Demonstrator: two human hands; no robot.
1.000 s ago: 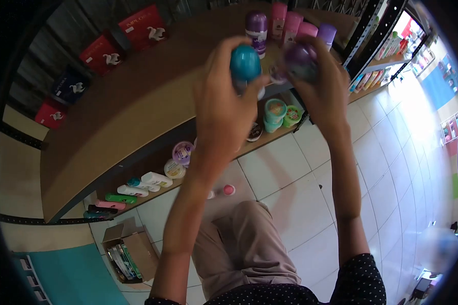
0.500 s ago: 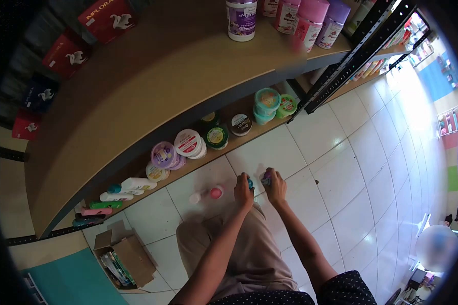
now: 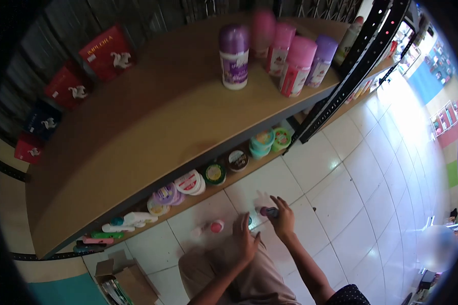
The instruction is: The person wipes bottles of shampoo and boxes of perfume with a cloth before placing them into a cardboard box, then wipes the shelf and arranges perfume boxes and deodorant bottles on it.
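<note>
My right hand (image 3: 284, 218) has its thumb and fingers around a small dark bottle (image 3: 273, 213). A purple item (image 3: 262, 210) shows at the far end of that bottle, just above the tiled floor in this view. To its left, my left hand (image 3: 245, 240) is open, fingers extended and thumb apart. Right at its fingertips is a small teal-topped item (image 3: 250, 220), partly hidden by the fingers. Further left on the floor stands a small pink-topped bottle (image 3: 217, 225), with a blurred pale item (image 3: 202, 231) beside it.
A wooden shelf (image 3: 152, 147) spans the front, bearing red boxes (image 3: 107, 53), a purple-capped bottle (image 3: 234, 61) and pink-capped bottles (image 3: 297, 66). Round tubs (image 3: 215, 173) line the lower shelf. A black metal post (image 3: 341, 86) rises at right; an open cardboard box (image 3: 132, 284) sits lower left.
The view has tilted up, showing more of the upper shelf. My left hand's fingers have opened away from the teal-topped item. My right hand has turned, exposing the dark bottle.
</note>
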